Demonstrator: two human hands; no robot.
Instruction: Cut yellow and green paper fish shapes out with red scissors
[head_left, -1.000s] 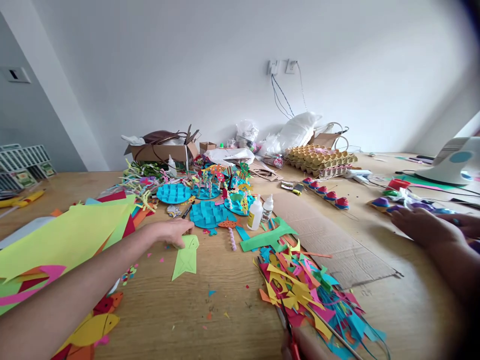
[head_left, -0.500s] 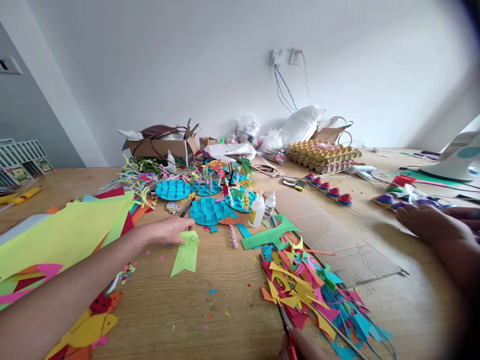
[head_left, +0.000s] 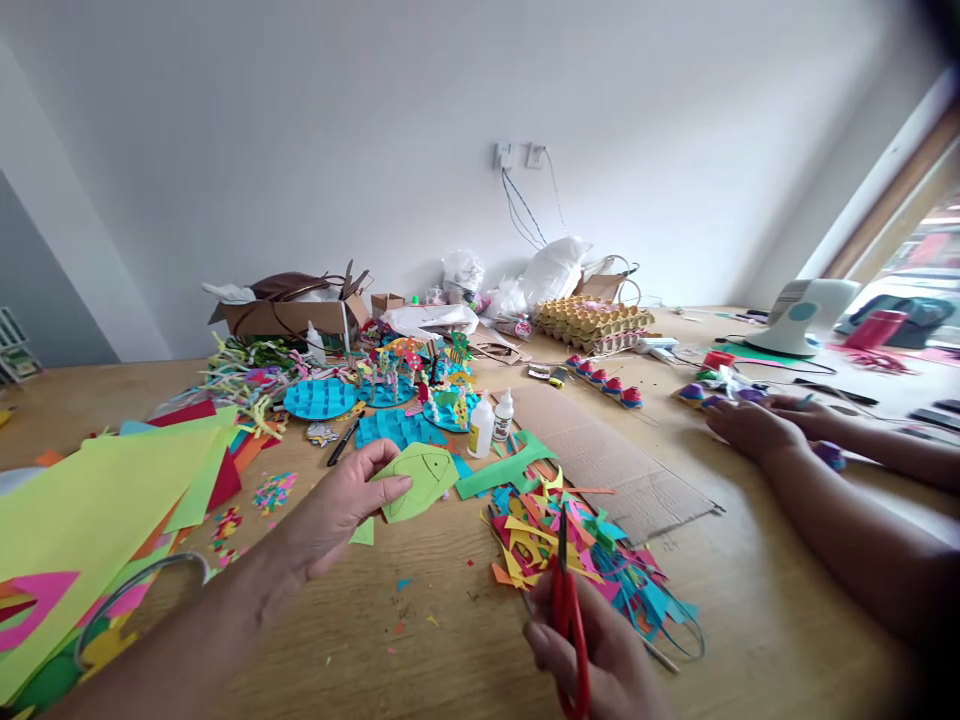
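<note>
My left hand (head_left: 352, 495) pinches a light green paper piece (head_left: 421, 482) between thumb and fingers, held above the table. Pencil-like lines on the paper outline a fish with an eye and a gill curve. My right hand (head_left: 592, 650) grips red-handled scissors (head_left: 574, 625), their dark blades pointing up and away from me. The scissors are apart from the green paper, to its right. Just beyond them lies a heap of coloured paper scraps (head_left: 551, 530). Part of the tail end of the green paper hangs below my left hand.
Glue bottles (head_left: 481, 428) stand ahead, beside blue-painted discs (head_left: 397, 430) with small decorations. Green and yellow sheets (head_left: 112, 500) cover the left side. A cardboard sheet (head_left: 622, 470) lies at right. Another person's hands (head_left: 757, 425) work on painted egg-carton strips (head_left: 694, 393).
My left hand has lifted the green paper off the table and turned it toward the right. My right hand has raised the scissors into fuller view. The camera has swung right.
</note>
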